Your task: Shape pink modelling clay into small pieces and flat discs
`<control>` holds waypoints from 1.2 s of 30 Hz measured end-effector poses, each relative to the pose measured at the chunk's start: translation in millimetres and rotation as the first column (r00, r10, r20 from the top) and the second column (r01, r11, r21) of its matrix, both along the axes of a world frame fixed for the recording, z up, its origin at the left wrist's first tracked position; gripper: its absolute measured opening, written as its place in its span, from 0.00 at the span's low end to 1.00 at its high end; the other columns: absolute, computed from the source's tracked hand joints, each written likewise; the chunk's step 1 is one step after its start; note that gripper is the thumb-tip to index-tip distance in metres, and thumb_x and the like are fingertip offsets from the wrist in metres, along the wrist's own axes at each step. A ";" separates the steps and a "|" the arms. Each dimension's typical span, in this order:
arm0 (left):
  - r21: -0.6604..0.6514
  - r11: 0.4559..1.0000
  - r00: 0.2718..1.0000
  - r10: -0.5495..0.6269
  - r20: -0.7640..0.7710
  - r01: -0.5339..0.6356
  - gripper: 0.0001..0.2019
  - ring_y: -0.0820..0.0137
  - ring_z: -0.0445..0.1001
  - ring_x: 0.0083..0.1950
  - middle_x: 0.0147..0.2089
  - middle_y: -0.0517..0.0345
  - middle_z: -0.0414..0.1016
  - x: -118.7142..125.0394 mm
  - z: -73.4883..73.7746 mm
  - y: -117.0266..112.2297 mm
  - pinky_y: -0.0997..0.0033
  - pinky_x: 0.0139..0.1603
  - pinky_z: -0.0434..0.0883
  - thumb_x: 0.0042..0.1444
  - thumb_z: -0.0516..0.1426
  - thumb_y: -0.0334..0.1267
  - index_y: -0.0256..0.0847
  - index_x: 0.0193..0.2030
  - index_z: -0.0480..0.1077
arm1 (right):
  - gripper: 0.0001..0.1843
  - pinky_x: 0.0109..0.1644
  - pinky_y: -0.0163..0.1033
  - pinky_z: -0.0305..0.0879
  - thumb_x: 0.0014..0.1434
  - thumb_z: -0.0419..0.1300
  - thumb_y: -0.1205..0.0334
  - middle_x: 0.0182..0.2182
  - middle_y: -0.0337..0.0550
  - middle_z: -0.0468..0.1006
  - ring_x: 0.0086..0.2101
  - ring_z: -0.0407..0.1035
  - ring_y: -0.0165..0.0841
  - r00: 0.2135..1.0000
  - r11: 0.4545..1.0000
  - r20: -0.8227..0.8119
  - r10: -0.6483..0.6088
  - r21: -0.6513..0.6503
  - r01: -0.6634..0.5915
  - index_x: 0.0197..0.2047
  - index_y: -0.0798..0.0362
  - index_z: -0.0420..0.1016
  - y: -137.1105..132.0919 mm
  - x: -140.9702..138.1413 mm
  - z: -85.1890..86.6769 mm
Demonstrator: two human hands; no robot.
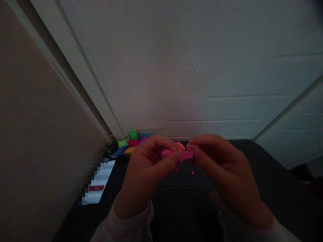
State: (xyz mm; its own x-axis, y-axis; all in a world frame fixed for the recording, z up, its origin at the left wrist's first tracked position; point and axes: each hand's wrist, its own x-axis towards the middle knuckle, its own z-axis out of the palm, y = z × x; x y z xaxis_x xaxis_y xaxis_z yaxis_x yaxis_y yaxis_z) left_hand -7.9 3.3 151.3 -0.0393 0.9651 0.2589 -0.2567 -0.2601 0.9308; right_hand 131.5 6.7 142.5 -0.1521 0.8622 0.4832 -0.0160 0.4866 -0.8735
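Note:
My left hand is closed, pinching a pink piece of modelling clay between thumb and fingers above the dark table. An orange piece of clay shows just behind its fingertips; whether it is joined to the pink one I cannot tell. Close by on the right, my right hand grips a smaller bit of pink clay between thumb and forefinger. The two pink pieces look very near each other, and contact between them is unclear. A tiny pink crumb lies on the table below.
Several colourful soft packets are heaped at the table's back left, partly hidden by my left hand. A lit phone lies on the left side of the dark table. Behind rises a white panel with embossed hearts; a wall stands at left.

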 end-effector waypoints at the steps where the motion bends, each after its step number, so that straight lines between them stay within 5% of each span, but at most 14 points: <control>1: -0.008 1.000 1.000 -0.009 -0.027 0.009 0.05 0.79 0.65 0.21 0.23 0.63 0.69 1.7 0.0 -0.4 0.80 0.20 0.64 0.39 0.57 0.27 0.38 0.22 0.65 | 0.10 0.31 0.32 0.64 0.51 0.53 0.70 0.31 0.38 0.70 0.30 0.65 0.27 0.997 0.999 0.068 0.019 0.031 -0.022 0.36 0.49 0.68 -0.1 -2.9 -1.3; 10: 0.041 0.999 0.997 0.025 -0.071 -0.022 0.04 0.78 0.69 0.26 0.25 0.65 0.70 2.4 -9.3 5.6 0.83 0.24 0.66 0.42 0.57 0.28 0.39 0.27 0.67 | 0.16 0.41 0.34 0.63 0.50 0.54 0.70 0.39 0.40 0.70 0.39 0.64 0.30 0.944 0.968 0.321 -0.076 0.250 -0.007 0.43 0.49 0.67 -0.5 -3.9 2.0; 18: -0.056 0.959 0.960 -0.280 -0.023 0.279 0.05 0.78 0.66 0.26 0.27 0.63 0.67 -1.2 -8.8 7.8 0.80 0.24 0.65 0.41 0.57 0.26 0.37 0.25 0.65 | 0.09 0.31 0.29 0.63 0.47 0.55 0.73 0.27 0.34 0.71 0.28 0.65 0.25 0.952 0.973 0.278 -0.128 0.222 0.066 0.31 0.50 0.68 -3.3 -1.4 0.4; 25: -0.069 0.949 0.934 -0.315 -0.166 0.308 0.06 0.79 0.63 0.23 0.24 0.64 0.63 -2.6 -5.8 5.7 0.78 0.23 0.64 0.41 0.57 0.26 0.37 0.23 0.63 | 0.09 0.29 0.30 0.62 0.44 0.56 0.75 0.26 0.35 0.70 0.27 0.65 0.26 0.944 0.930 0.066 -0.322 0.210 0.303 0.28 0.51 0.69 -0.7 1.5 -0.1; 29: 0.028 0.981 0.947 -0.177 -0.268 0.191 0.06 0.77 0.65 0.25 0.23 0.63 0.64 -14.8 -3.0 1.6 0.74 0.28 0.66 0.39 0.58 0.26 0.38 0.21 0.64 | 0.10 0.27 0.32 0.61 0.46 0.55 0.75 0.25 0.35 0.69 0.23 0.63 0.24 0.862 0.873 -0.275 -0.426 0.127 0.472 0.28 0.50 0.69 12.3 15.9 3.6; 31: 0.080 0.986 0.937 -0.113 -0.330 0.147 0.05 0.74 0.67 0.27 0.23 0.62 0.64 -18.5 -2.2 1.7 0.72 0.30 0.67 0.40 0.57 0.28 0.38 0.22 0.64 | 0.12 0.28 0.32 0.61 0.48 0.52 0.76 0.24 0.35 0.67 0.25 0.63 0.25 0.835 0.907 -0.416 -0.360 0.054 0.417 0.28 0.50 0.69 18.5 24.4 6.4; 33: 0.083 0.980 0.878 -0.124 -0.462 0.182 0.02 0.73 0.68 0.29 0.25 0.61 0.66 -16.8 -5.5 6.5 0.71 0.31 0.67 0.42 0.56 0.31 0.38 0.25 0.65 | 0.12 0.27 0.31 0.61 0.48 0.51 0.76 0.26 0.36 0.68 0.26 0.64 0.25 0.826 0.932 -0.459 -0.329 -0.015 0.363 0.28 0.50 0.70 22.0 29.0 7.8; 36: 0.092 0.960 0.662 -0.112 -0.741 0.266 0.04 0.73 0.67 0.32 0.30 0.59 0.68 -4.8 -25.6 24.4 0.72 0.32 0.65 0.46 0.54 0.36 0.38 0.29 0.66 | 0.12 0.25 0.29 0.62 0.49 0.50 0.75 0.31 0.38 0.71 0.26 0.65 0.24 0.862 0.964 -0.435 -0.260 -0.072 0.254 0.28 0.50 0.70 22.2 26.2 6.0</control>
State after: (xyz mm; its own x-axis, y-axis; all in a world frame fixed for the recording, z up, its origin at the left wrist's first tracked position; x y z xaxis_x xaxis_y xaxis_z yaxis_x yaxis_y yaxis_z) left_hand -12.7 27.7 125.6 0.4116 0.8638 0.2905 0.4133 -0.4610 0.7853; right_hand 157.7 28.9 148.5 0.3001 0.8477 0.4374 -0.2733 0.5157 -0.8120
